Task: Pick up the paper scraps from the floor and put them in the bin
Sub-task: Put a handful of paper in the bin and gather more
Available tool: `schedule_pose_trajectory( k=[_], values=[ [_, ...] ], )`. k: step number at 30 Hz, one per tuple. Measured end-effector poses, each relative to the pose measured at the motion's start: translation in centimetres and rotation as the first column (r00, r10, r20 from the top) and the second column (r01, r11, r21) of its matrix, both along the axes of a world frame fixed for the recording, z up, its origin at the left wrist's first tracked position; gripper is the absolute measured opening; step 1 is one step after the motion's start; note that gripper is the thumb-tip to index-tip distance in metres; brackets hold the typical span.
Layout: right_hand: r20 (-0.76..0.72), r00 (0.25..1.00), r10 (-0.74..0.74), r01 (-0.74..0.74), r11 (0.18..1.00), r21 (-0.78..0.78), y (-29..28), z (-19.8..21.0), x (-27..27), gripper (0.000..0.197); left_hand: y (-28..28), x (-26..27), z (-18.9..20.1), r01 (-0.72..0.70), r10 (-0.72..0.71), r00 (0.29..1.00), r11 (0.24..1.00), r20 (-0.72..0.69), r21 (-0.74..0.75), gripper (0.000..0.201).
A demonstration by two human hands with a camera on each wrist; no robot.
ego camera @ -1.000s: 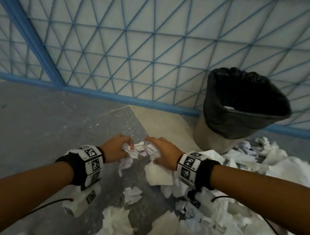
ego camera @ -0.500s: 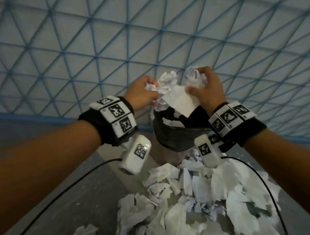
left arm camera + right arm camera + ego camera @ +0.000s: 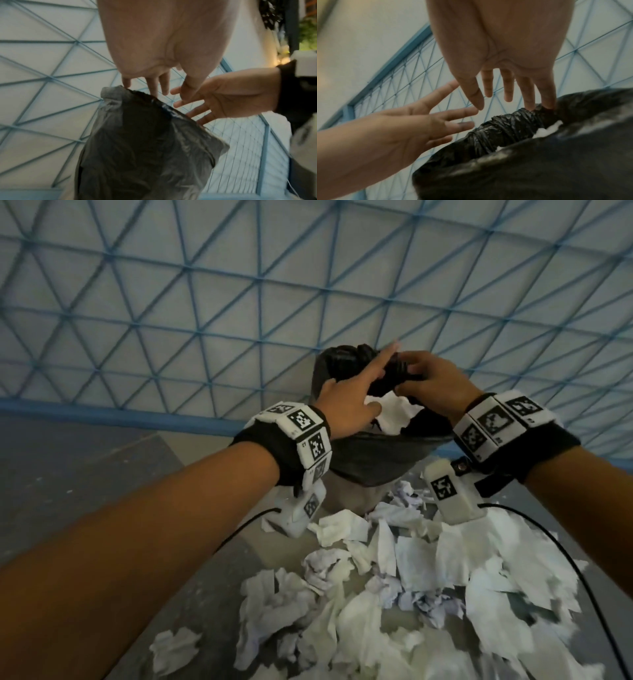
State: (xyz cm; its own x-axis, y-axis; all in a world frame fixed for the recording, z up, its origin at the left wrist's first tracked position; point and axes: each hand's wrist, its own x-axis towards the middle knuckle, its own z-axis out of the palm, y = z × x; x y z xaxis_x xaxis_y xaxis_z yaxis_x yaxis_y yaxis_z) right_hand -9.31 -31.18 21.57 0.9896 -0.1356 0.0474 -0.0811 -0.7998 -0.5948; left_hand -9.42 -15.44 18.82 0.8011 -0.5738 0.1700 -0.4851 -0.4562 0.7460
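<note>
The bin [image 3: 370, 463], lined with a black bag, stands against the wall. Both my hands hover over its mouth with fingers spread and hold nothing: left hand [image 3: 346, 398], right hand [image 3: 435, 381]. A white paper scrap [image 3: 394, 416] lies in the mouth just under them. In the left wrist view my left hand's fingertips [image 3: 154, 86] are at the bag's rim [image 3: 145, 135]. In the right wrist view my right hand's fingertips [image 3: 529, 104] touch the gathered rim [image 3: 505, 129], and white paper [image 3: 546, 129] shows inside. A heap of crumpled paper scraps [image 3: 394, 577] covers the floor in front of the bin.
A pale wall panel with a blue triangular lattice [image 3: 239, 302] rises right behind the bin, with a blue rail [image 3: 102, 412] along its base. Grey floor [image 3: 68, 474] lies to the left. Black cables [image 3: 582, 577] hang from my wrist cameras over the scraps.
My hands lifted a bundle of scraps from the floor up over the bin, then let it go; the fingers have spread and the paper now lies in the bin's mouth.
</note>
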Motion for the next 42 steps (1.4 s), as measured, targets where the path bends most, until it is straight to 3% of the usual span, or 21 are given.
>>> schedule_pose_trajectory(
  k=[2, 3, 5, 6, 8, 10, 11, 13, 15, 17, 20, 23, 25, 29, 31, 33, 35, 37, 38, 40, 42],
  values=[
    [0.129, 0.992, 0.007, -0.005, 1.0, -0.015, 1.3, 0.0, -1.0, 0.048, 1.0, -0.4, 0.1, -0.033, 0.007, 0.995, 0.961, -0.097, -0.274, 0.074],
    [0.244, 0.969, 0.024, -0.022, 1.0, -0.011, 2.2, -0.1, -1.8, 0.043, 1.8, -0.6, 0.0, -0.091, 0.067, 0.995, 0.927, -0.078, -0.365, 0.069],
    [0.477, 0.865, 0.154, -0.147, 0.988, -0.053, 4.4, -0.7, -4.1, 0.03, 3.6, -1.1, -1.1, -0.165, 0.204, 0.978, 0.872, 0.038, -0.46, 0.058],
    [0.512, 0.817, 0.264, -0.239, 0.964, -0.115, 5.4, -1.3, -5.2, 0.024, 4.7, -1.3, -2.2, -0.187, 0.255, 0.963, 0.869, 0.089, -0.459, 0.052],
    [0.354, 0.789, 0.502, -0.428, 0.862, -0.27, 7.1, -3.6, -6.8, 0.018, 6.9, -1.7, -5.4, -0.228, 0.296, 0.94, 0.914, 0.168, -0.335, 0.045],
    [-0.037, 0.798, 0.602, -0.578, 0.746, -0.331, 8.2, -7.1, -7.6, 0.02, 8.7, -2.3, -9.2, -0.235, 0.235, 0.957, 0.972, 0.17, -0.016, 0.041],
    [-0.238, 0.779, 0.58, -0.627, 0.714, -0.312, 8.4, -9.2, -7.6, 0.02, 9.4, -2.8, -10.9, -0.189, 0.168, 0.979, 0.962, 0.116, 0.195, 0.042],
    [-0.49, 0.729, 0.479, -0.641, 0.728, -0.243, 8.4, -13.2, -7.7, 0.027, 10.1, -3.6, -14.2, -0.001, 0.019, 0.999, 0.832, -0.026, 0.555, 0.048],
    [-0.593, 0.711, 0.377, -0.606, 0.757, -0.245, 7.5, -16.3, -7.9, 0.043, 10.2, -4.0, -16.3, 0.129, -0.065, 0.991, 0.685, -0.115, 0.717, 0.055],
    [-0.648, 0.703, 0.293, -0.594, 0.744, -0.308, 6.6, -18.7, -8.2, 0.059, 9.8, -3.9, -17.9, 0.17, -0.082, 0.985, 0.631, -0.152, 0.757, 0.06],
    [-0.7, 0.682, 0.212, -0.586, 0.731, -0.35, 5.8, -21.5, -8.5, 0.072, 8.9, -3.6, -19.3, 0.165, -0.05, 0.984, 0.624, -0.171, 0.764, 0.062],
    [-0.727, 0.653, 0.211, -0.574, 0.765, -0.294, 5.9, -23.3, -8.8, 0.065, 8.3, -3.9, -20.3, 0.185, -0.002, 0.973, 0.61, -0.232, 0.771, 0.055],
    [-0.679, 0.693, 0.241, -0.563, 0.77, -0.301, 6.3, -23.6, -8.9, 0.052, 8.1, -4.2, -20.7, 0.188, 0.033, 0.963, 0.623, -0.266, 0.759, 0.046],
    [-0.573, 0.758, 0.311, -0.532, 0.804, -0.267, 7.2, -22.8, -8.7, 0.034, 8.7, -3.9, -20.6, 0.12, 0.077, 0.959, 0.758, -0.271, 0.641, 0.028],
    [-0.513, 0.792, 0.33, -0.508, 0.822, -0.257, 7.6, -21.9, -8.7, 0.03, 9.2, -3.7, -20.1, 0.018, 0.157, 0.941, 0.863, -0.301, 0.505, 0.027],
    [-0.482, 0.801, 0.356, -0.522, 0.809, -0.269, 7.9, -21.1, -9.1, 0.03, 9.7, -4.2, -19.8, -0.028, 0.193, 0.918, 0.903, -0.346, 0.429, 0.032],
    [-0.527, 0.761, 0.38, -0.575, 0.77, -0.276, 8.2, -20.6, -10.1, 0.04, 10.0, -5.9, -19.6, 0.076, 0.142, 0.91, 0.866, -0.389, 0.495, 0.065],
    [-0.637, 0.664, 0.392, -0.643, 0.733, -0.219, 8.5, -20.8, -11.4, 0.063, 10.3, -8.6, -19.8, 0.224, 0.062, 0.903, 0.775, -0.425, 0.59, 0.102],
    [-0.678, 0.619, 0.396, -0.664, 0.725, -0.183, 8.8, -21.0, -12.0, 0.076, 10.6, -10.1, -19.9, 0.271, 0.041, 0.894, 0.743, -0.445, 0.613, 0.109],
    [-0.715, 0.571, 0.403, -0.687, 0.712, -0.147, 9.4, -21.6, -12.9, 0.091, 11.0, -12.2, -20.5, 0.3, 0.038, 0.888, 0.707, -0.457, 0.641, 0.11],
    [-0.713, 0.568, 0.411, -0.706, 0.689, -0.166, 10.1, -22.4, -13.1, 0.089, 11.0, -13.0, -21.0, 0.281, 0.02, 0.911, 0.702, -0.413, 0.654, 0.098]
  ],
)
